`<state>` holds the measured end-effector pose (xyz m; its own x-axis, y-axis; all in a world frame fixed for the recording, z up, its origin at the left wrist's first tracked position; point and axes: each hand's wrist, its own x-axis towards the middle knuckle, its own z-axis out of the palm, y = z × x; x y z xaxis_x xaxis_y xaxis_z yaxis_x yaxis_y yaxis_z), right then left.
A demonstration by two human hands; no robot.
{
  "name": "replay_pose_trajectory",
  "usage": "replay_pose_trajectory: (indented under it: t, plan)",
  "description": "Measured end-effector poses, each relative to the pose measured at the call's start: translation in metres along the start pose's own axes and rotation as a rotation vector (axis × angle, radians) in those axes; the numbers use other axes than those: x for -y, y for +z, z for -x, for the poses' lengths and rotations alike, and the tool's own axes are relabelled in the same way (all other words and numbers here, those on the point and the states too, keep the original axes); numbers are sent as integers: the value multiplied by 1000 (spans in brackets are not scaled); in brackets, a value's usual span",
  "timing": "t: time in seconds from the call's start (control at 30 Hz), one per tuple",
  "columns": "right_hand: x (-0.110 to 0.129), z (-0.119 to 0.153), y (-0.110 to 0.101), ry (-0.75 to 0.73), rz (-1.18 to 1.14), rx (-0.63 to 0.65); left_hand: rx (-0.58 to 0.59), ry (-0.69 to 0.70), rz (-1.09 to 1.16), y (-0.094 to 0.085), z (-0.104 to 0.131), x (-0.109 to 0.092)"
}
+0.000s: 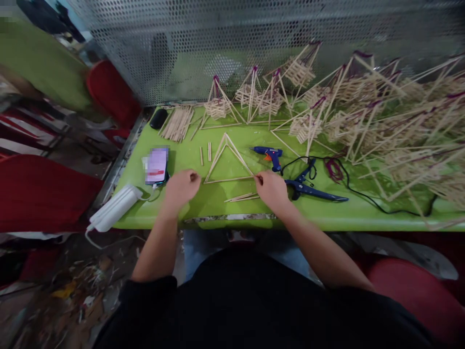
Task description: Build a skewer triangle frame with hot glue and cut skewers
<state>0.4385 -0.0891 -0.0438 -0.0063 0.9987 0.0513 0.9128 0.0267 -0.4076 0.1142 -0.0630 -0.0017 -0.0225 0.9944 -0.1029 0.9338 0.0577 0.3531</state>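
A triangular frame of thin wooden sticks (232,180) lies on the green table, its peak pointing away from me. Pinched at the frame's right corner are the closed fingers of my right hand (272,190). My left hand (182,187) is curled shut just left of the frame's left corner, a small gap apart; what its fingers hold, if anything, is hidden. Beyond the right hand lies a blue glue gun (268,155) with an orange trigger. Blue-handled cutters (308,188) rest right of that hand. Several loose sticks (241,198) lie nearer me, and short sticks (201,156) stand left of the peak.
Several finished stick structures with purple string (305,127) crowd the table's right and back. A stick bundle (178,123), black case (159,118), phone (157,166) and white power strip (115,208) are left. A black cord (366,196) crosses the right. Perforated metal (203,29) stands behind.
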Motion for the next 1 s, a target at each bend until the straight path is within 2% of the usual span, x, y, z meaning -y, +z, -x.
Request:
replay_pose_trajectory:
  t: [0.1, 0.2, 0.3, 0.43, 0.57, 0.73, 1.0]
  plan:
    - [-6, 3, 3, -42, -44, -39, -28, 5, -56, -21, -60, -6]
    - [-11, 11, 3, -91, -91, -88, 122, -63, -193, -28, -118, -23]
    - [-12, 22, 1, -152, -122, -104, 166, -45, -271, -24, -146, -33]
    - [-11, 29, 4, -171, -115, -93, 147, 13, -283, -12, -144, -27]
    - [-10, 24, 8, -70, -60, -97, 113, -1, -238, -5, -137, -19]
    - [-5, 12, 6, -4, 10, -37, 43, -36, -287, -11, -133, -17]
    - [13, -3, -6, -27, 81, 69, 38, -96, -361, -20, -138, -4]
